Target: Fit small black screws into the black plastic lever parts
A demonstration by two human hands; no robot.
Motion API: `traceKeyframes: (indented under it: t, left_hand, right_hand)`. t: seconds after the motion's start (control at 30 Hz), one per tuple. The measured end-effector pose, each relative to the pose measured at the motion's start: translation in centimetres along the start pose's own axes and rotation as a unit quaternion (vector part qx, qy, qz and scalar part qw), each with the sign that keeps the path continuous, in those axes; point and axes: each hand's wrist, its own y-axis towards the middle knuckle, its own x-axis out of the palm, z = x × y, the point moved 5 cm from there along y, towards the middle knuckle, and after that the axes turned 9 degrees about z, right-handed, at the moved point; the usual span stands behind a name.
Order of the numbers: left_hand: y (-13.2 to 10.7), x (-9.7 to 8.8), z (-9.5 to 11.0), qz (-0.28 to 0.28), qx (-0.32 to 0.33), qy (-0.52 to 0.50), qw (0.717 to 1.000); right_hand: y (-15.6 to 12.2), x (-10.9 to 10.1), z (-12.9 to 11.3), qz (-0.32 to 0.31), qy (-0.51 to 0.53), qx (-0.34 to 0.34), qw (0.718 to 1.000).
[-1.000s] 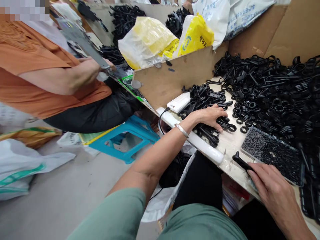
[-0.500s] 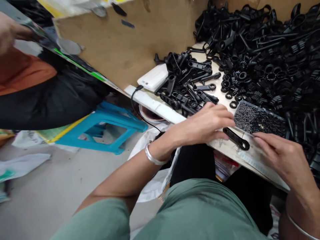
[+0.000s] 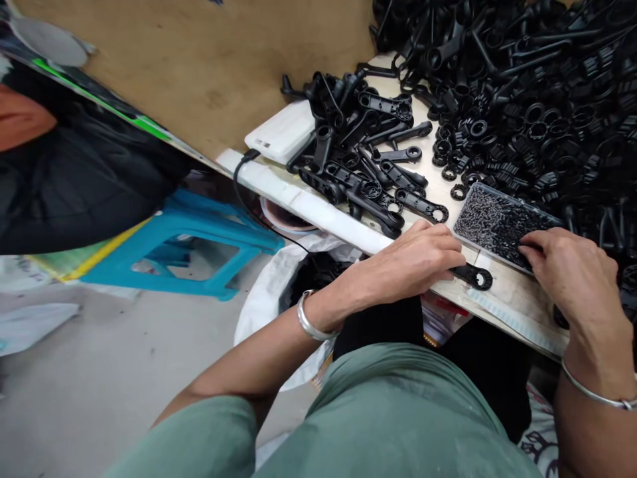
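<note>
My left hand (image 3: pixel 418 260) is closed on one end of a black plastic arm (image 3: pixel 478 277); its ringed end sticks out to the right, over the table's front edge. My right hand (image 3: pixel 572 272) is at the right part of a clear tray (image 3: pixel 460 229) filled with tiny dark metal pieces (image 3: pixel 490 219). Thumb and forefinger come together at the tray's near rim. Whatever they pinch, if anything, is too small or hidden to make out. Beyond my left hand lie several similar black arms (image 3: pixel 423 204).
A big heap of black plastic parts (image 3: pixel 547 119) covers the table's back and right. At left sit a white power bank (image 3: pixel 283 130) with a black cable (image 3: pixel 237 182), a cardboard wall (image 3: pixel 213 73) and a blue stool (image 3: pixel 164 242). Below is a white sack (image 3: pixel 256 299).
My right hand has moved from the table edge beside the black arm up to the tray of small pieces. My left hand keeps hold of the arm. The view has shifted slightly.
</note>
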Motion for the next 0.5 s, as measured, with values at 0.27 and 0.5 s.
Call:
traceKeyframes:
  t: [0.27,0.5]
  left_hand:
    - [-0.2,0.8,-0.1,0.057,0.005,-0.009,0.998]
    - [-0.9,1.5,0.7,0.105,-0.008,-0.001,0.994]
  right_hand:
    - [-4.0,-2.3,-3.0,0.061,0.257,-0.055,0.963]
    - [-7.2,0.0,-6.1,0.068,0.33,0.078,0.938]
